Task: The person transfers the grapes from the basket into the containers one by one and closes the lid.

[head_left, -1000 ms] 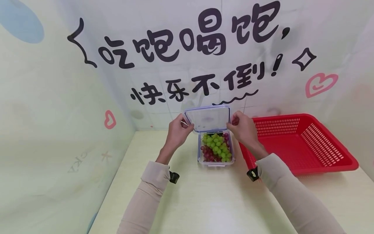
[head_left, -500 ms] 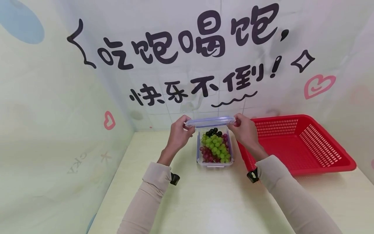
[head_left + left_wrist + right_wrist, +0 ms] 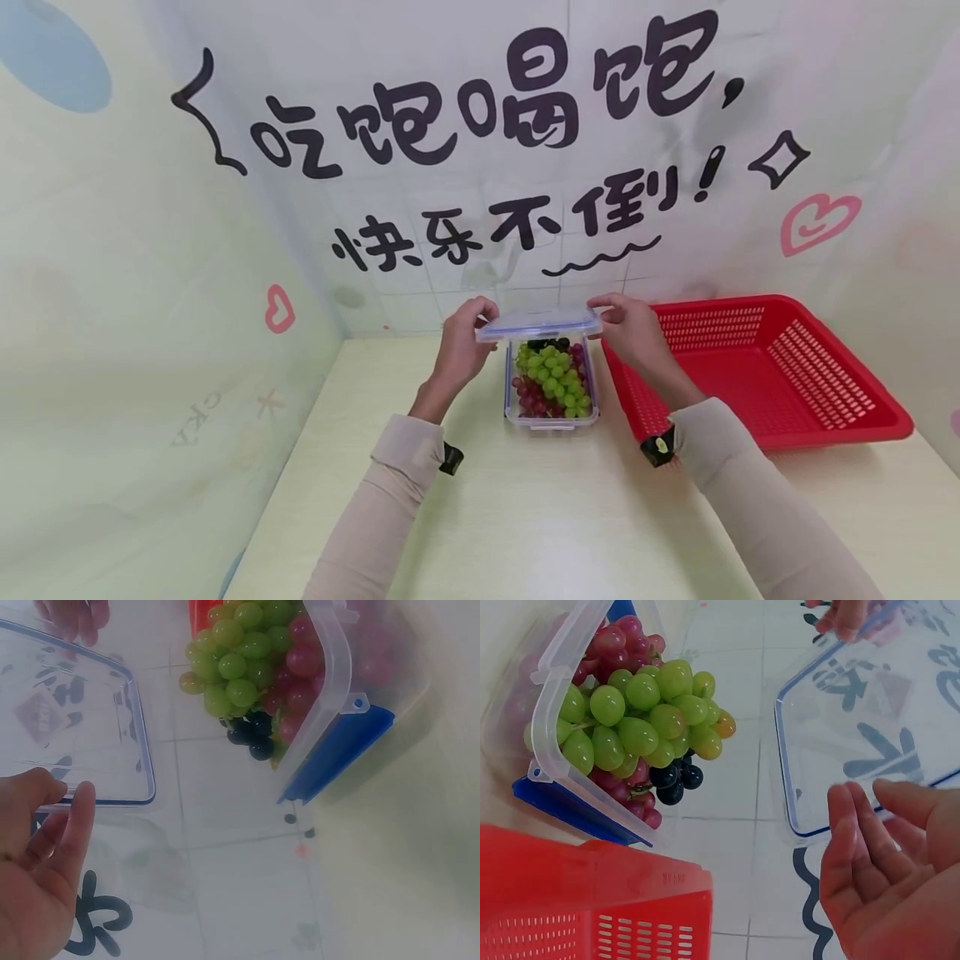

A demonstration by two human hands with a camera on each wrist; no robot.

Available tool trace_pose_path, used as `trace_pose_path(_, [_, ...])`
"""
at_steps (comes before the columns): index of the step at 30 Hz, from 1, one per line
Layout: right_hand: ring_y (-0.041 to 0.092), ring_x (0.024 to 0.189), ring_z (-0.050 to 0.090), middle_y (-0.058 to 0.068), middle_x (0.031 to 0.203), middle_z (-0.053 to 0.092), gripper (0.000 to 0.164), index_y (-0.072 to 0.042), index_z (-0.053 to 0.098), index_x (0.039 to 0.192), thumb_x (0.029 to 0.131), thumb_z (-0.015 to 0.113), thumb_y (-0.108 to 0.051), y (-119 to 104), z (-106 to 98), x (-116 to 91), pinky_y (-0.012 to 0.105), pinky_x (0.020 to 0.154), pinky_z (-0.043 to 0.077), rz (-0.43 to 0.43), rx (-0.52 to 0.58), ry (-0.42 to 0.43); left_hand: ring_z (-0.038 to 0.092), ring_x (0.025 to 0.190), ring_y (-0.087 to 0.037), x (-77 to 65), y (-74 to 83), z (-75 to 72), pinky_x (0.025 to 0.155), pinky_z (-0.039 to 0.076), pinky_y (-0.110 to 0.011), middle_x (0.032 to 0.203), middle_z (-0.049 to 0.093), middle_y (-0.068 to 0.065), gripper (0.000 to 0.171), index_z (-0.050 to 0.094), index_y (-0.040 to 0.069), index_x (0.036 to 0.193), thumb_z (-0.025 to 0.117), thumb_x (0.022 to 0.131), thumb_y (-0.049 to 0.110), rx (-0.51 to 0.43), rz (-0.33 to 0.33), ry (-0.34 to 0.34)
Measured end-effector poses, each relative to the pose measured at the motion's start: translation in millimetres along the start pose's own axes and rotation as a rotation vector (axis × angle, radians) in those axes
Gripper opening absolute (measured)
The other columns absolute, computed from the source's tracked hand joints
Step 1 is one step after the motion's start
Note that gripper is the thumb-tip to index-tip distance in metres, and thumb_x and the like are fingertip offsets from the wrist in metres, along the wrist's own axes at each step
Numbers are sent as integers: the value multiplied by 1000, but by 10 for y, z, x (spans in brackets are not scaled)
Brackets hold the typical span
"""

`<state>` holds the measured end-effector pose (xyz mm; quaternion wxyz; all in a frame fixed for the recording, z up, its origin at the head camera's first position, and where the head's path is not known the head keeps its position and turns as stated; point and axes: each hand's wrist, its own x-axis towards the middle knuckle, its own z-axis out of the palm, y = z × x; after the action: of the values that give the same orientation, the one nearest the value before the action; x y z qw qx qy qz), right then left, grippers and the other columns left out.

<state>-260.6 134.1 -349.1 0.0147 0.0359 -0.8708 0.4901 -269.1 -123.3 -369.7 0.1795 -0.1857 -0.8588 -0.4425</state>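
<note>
A clear plastic lid with a blue seal [image 3: 538, 322] is held over the back end of a clear food container [image 3: 552, 424], tilted and apart from its rim in the wrist views. My left hand [image 3: 462, 343] pinches the lid's left edge between thumb and fingers. At the opposite edge, my right hand [image 3: 636, 335] grips with the thumb on one face and fingers behind. Inside the container lie green grapes [image 3: 553, 371], red grapes [image 3: 613, 645] and black grapes [image 3: 673, 780], heaped up to the rim. Blue side flaps [image 3: 341, 754] hang outward from the container.
A red perforated basket [image 3: 750, 367] stands on the table to the right, close beside the container and under the right forearm. Behind the table rises a wall sheet [image 3: 450, 283] with black lettering. The pale tabletop [image 3: 555, 517] extends toward the person.
The lid has swung from nearly upright through edge-on to showing its top, its near edge over the container's back. The right hand's fingers have shifted along the lid's edge.
</note>
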Motion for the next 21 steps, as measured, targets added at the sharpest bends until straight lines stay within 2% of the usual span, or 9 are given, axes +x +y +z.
trace_pose_path(3, [36,101,63,21,116,65,39,-8,55,140,100,55,-10,39,-23,-17,34,84,56,7,36,-77,68,88,-27,-13,-42,3,76,60,-31,95,63,-13,32,57,3,92,55,73,-23,56,44,6])
trace_pose_path(5, [35,99,61,20,121,63,41,-8,53,143,102,52,-11,73,-21,-27,33,83,56,7,69,-113,68,90,-28,-26,-64,7,81,59,-33,96,63,-14,33,58,2,92,53,72,-24,71,48,2])
trace_pose_path(8, [35,98,61,19,132,58,42,-8,50,146,104,45,-11,122,5,-37,31,81,57,35,163,-140,67,91,-28,-52,-84,25,78,60,-33,99,62,-15,34,58,2,95,53,74,-25,66,23,-28])
trace_pose_path(12, [33,105,63,17,140,55,44,-8,48,147,106,42,-22,133,40,-51,32,85,58,104,262,-134,65,99,-31,-64,-95,48,82,60,-33,107,57,-16,36,58,0,104,56,78,-25,40,-1,-108])
trace_pose_path(17, [33,116,60,17,140,54,50,-10,46,148,103,53,-29,106,101,-62,38,93,56,194,237,-88,63,107,-31,-70,-123,58,93,56,-34,116,53,-17,30,56,-1,113,56,88,-18,57,29,-206])
trace_pose_path(21, [34,119,59,17,140,53,52,-12,45,149,100,57,-25,97,148,-70,41,96,54,232,211,-56,62,107,-31,-109,-158,56,95,55,-36,118,55,-19,33,59,-3,118,44,93,-18,60,62,-217])
